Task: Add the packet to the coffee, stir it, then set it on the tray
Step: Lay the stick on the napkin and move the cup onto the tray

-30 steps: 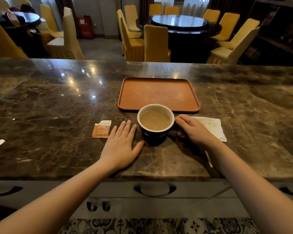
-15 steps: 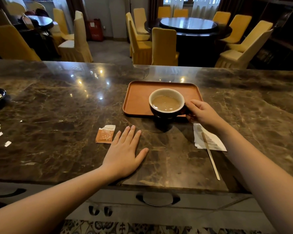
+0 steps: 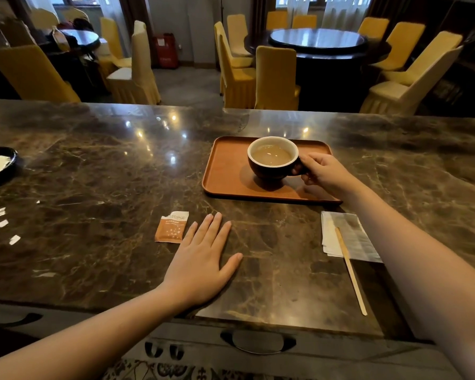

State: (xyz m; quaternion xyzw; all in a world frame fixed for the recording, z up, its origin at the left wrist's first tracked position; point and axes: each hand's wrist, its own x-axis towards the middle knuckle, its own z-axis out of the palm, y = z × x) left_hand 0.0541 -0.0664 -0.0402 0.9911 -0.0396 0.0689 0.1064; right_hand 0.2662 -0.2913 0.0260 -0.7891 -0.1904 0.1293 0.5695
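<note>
A dark coffee cup with a white inside and milky coffee sits over the middle of the orange-brown tray; whether its base touches the tray I cannot tell. My right hand grips the cup's handle from the right. My left hand lies flat and open on the marble counter, fingers spread. A torn orange packet lies just left of its fingertips. A wooden stir stick rests partly on a white napkin at the right.
A dark dish with paper sits at the counter's left edge, with small white paper scraps nearby. Beyond the counter stand yellow-covered chairs and round dark tables. Drawer handles show below the counter's near edge.
My right hand has carried the cup from the counter in front of the tray up and over onto the tray. My left hand has stayed flat on the counter.
</note>
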